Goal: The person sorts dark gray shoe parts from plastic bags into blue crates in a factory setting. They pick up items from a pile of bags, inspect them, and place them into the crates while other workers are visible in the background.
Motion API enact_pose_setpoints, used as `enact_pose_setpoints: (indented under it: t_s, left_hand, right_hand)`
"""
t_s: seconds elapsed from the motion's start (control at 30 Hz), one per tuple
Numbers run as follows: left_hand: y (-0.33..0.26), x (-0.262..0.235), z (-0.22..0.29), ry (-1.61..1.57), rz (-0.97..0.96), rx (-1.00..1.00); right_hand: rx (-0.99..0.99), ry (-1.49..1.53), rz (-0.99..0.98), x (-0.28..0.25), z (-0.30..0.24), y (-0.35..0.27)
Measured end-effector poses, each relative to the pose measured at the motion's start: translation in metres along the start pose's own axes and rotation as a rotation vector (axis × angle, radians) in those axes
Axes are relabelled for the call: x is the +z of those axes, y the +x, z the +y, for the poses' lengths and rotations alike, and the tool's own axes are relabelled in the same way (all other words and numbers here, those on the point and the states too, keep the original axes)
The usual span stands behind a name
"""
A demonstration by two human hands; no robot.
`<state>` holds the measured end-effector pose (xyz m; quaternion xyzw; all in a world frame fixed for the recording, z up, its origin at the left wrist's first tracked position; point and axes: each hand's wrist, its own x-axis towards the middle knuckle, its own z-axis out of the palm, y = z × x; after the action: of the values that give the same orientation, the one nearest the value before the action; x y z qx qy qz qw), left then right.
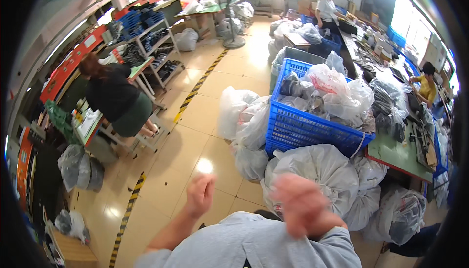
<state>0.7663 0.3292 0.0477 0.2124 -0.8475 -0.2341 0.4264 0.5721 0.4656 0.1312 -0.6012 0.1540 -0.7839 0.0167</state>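
My left hand point(201, 192) is raised in front of my body over the tiled floor, its fingers curled into a fist with nothing showing in it. My right hand point(300, 203) is smeared by motion, so its fingers cannot be made out. Behind it in the picture lies a big tied white plastic sack point(320, 170); whether the hand touches it does not show. Beyond that sack stands a blue plastic crate point(312, 128), heaped with clear and white plastic bags point(337, 89).
More stuffed bags point(244, 116) lean against the crate's left side. To the right runs a green-topped worktable point(398, 153) with parts on it. A person in dark clothes point(117, 92) sits at the left bench; two others work on the right. Yellow-black tape point(129, 214) marks the floor.
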Motion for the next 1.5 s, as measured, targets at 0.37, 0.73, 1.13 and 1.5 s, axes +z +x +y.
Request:
enact_pose_setpoints:
  t_s: [0.37, 0.73, 1.13, 1.5]
  left_hand:
    - [0.396, 0.076, -0.012, -0.142, 0.713, 0.958]
    - [0.475, 0.432, -0.173, -0.007, -0.88, 0.466]
    - [0.486, 0.641, -0.224, 0.565, -1.324, 0.443]
    - [0.501, 0.531, -0.238, -0.155, -1.355, 0.513]
  right_hand:
    - [-0.954, -0.214, -0.075, -0.028, 0.074, 0.131]
    - [-0.704, -0.616, -0.011, -0.129, 0.182, 0.135]
    - [0.342, -1.082, -0.074, -0.153, 0.309, 0.193]
    - [0.689, -1.719, 0.187, -0.225, 0.358, 0.155]
